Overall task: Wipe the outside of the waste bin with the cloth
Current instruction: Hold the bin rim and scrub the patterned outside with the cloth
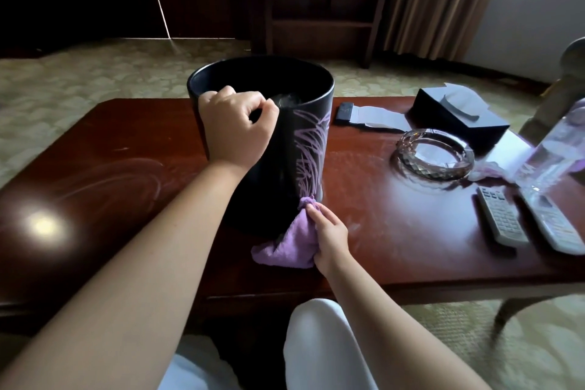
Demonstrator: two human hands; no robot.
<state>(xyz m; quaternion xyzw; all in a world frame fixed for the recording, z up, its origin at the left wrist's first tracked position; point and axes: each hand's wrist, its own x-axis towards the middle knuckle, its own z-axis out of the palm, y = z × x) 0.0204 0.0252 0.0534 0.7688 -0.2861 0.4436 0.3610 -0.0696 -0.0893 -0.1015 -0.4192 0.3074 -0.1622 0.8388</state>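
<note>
Tabletop (pixel 395 231): black, purple-patterned waste bin (pixel 285 149).

Counting what is sitting on the desk (pixel 395 231)

One black waste bin (pixel 285 149) is standing there, with one purple cloth (pixel 285 248) lying at its foot. To the right of the bin, one glass ashtray (pixel 435 153), one black tissue box (pixel 459 115), two remote controls (pixel 500 220) (pixel 552 225) and one clear bottle (pixel 550 149) are resting. Two hands (pixel 235 128) (pixel 329 236) are showing.
</note>
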